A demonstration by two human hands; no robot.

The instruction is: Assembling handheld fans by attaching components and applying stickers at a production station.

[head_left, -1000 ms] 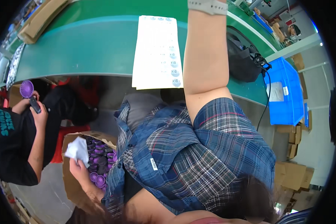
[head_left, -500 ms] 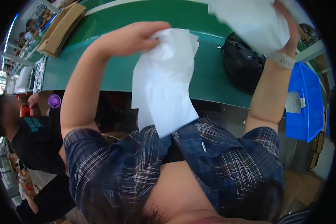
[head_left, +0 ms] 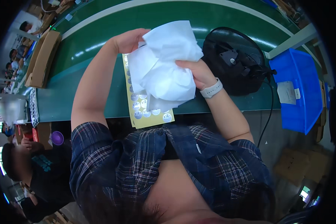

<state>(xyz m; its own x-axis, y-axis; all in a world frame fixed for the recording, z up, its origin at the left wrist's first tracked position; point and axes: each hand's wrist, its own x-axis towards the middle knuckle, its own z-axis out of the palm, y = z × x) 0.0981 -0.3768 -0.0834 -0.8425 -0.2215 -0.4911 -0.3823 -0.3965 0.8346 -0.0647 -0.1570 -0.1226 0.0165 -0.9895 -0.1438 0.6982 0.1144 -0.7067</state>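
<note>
Over the green bench (head_left: 59,100), the right hand (head_left: 198,74) pinches loose white paper (head_left: 168,74), thumb closed on top; the left hand (head_left: 132,40) bends its fingers at the paper's left edge, tips hidden, so its grip cannot be told. Judging by the uneven layers, the paper is gathered but neither straightened nor set down; round silver stickers (head_left: 137,114) remain on yellow backing (head_left: 147,116) beneath. Counted: one paper bundle, layers uncountable; one blue bin (head_left: 298,89); one black mesh object (head_left: 227,74).
</note>
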